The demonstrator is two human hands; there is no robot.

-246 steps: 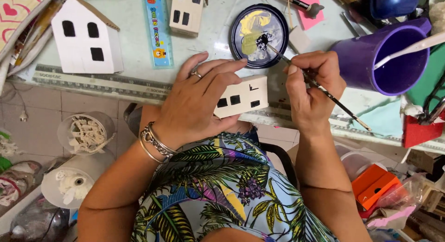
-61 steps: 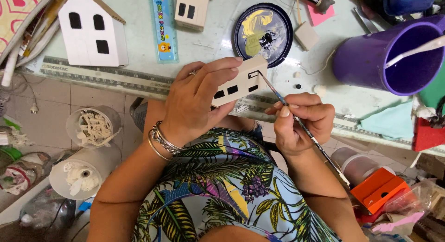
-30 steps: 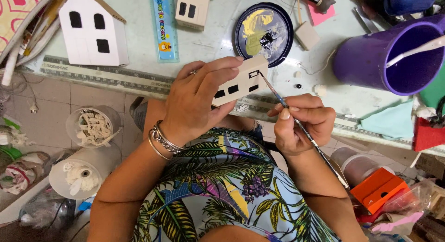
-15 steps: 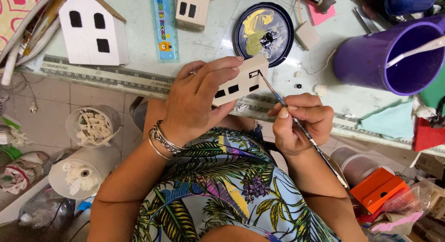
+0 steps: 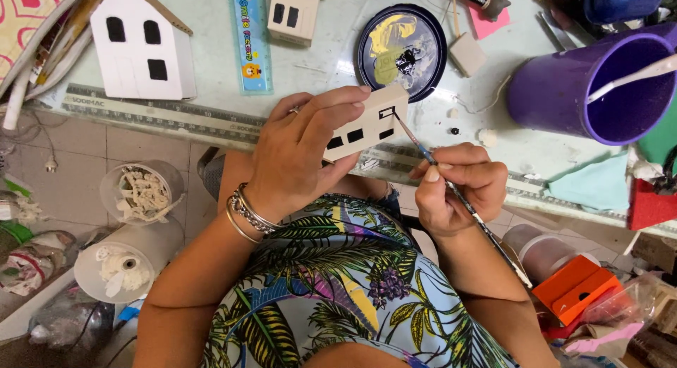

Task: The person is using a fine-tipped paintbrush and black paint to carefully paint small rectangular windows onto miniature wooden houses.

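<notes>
Beside the purple cup [image 5: 564,86] holding a white stick [image 5: 627,77], hands paint.

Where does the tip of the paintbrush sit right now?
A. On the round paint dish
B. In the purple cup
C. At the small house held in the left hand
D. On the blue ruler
C: the right hand holds the paintbrush with its tip at a black window outline on the small house gripped by the left hand.

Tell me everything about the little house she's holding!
The little house is a small cream block, maybe wood, with black painted windows and one window only outlined. It lies tilted above the table edge. The left hand grips it from the left, and the tip of the brush in the right hand touches the outlined window.
</notes>
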